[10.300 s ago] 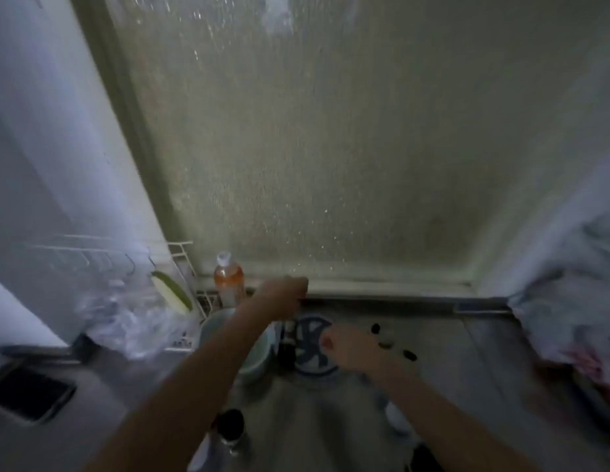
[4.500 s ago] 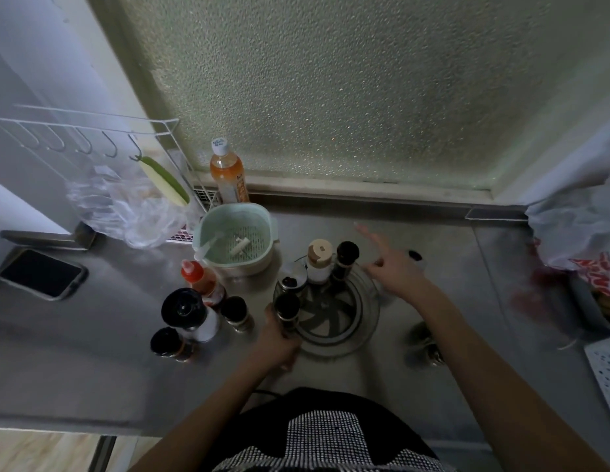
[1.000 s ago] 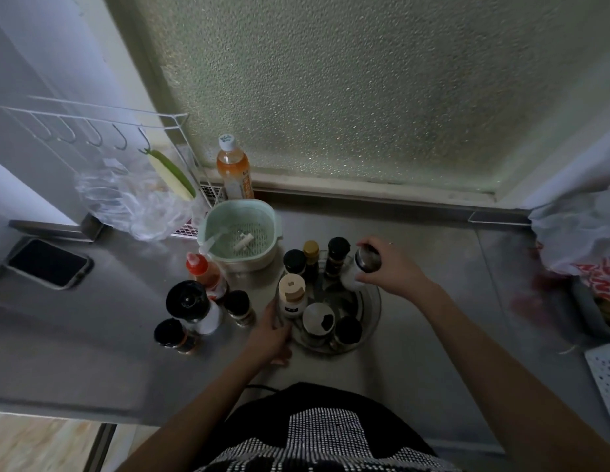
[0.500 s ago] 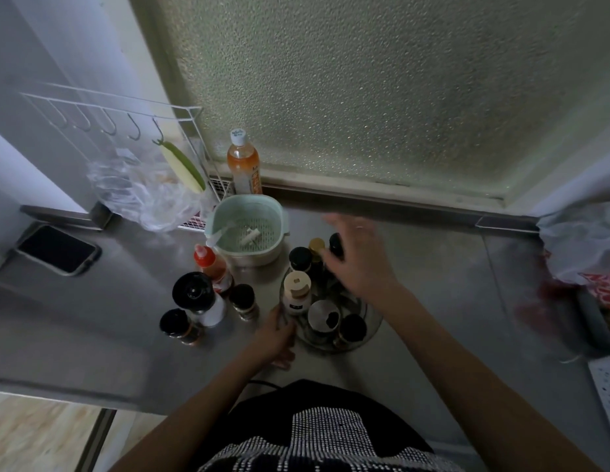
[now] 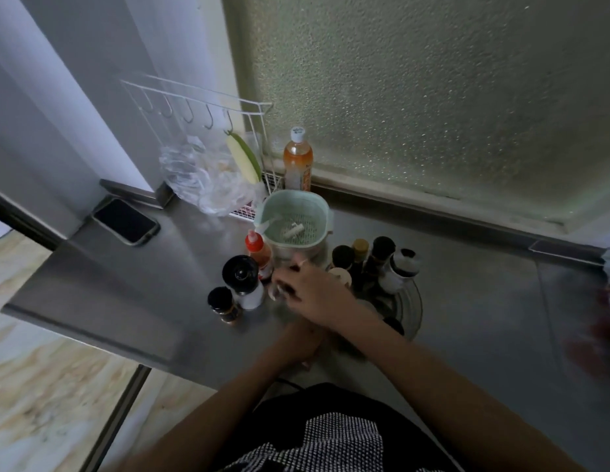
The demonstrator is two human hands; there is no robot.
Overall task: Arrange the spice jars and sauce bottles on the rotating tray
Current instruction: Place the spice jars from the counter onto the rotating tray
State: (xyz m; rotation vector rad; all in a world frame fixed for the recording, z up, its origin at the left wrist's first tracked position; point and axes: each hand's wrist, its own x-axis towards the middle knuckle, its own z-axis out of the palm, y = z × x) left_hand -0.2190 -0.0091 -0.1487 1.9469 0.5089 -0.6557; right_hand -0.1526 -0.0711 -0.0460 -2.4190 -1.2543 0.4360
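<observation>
The round clear rotating tray (image 5: pixel 413 303) sits on the steel counter and carries several jars: a black-lidded one (image 5: pixel 342 255), a gold-capped one (image 5: pixel 360 246), a tall dark bottle (image 5: pixel 382 247), a white jar with a black lid (image 5: pixel 403 268) and a beige-lidded one (image 5: pixel 338 274). Left of the tray stand a red-capped sauce bottle (image 5: pixel 255 247), a large black-topped white jar (image 5: pixel 243 278) and a small dark jar (image 5: pixel 222 302). My right hand (image 5: pixel 312 296) reaches across, fingers curled on a small glass spice jar (image 5: pixel 275 294), blurred. My left hand (image 5: pixel 298 345) holds the tray's front rim, partly hidden by my right forearm.
A mint-green colander (image 5: pixel 295 218) stands just behind the jars, an orange drink bottle (image 5: pixel 297 161) behind it at the frosted window. A wire rack (image 5: pixel 194 107) with a plastic bag (image 5: pixel 201 180) and a phone (image 5: pixel 126 221) lie to the left. The counter edge (image 5: pixel 85 330) drops off at the front left.
My right hand has swung from the back of the tray leftward onto the small jar beside it. My left hand stays at the tray's rim. The view has turned left.
</observation>
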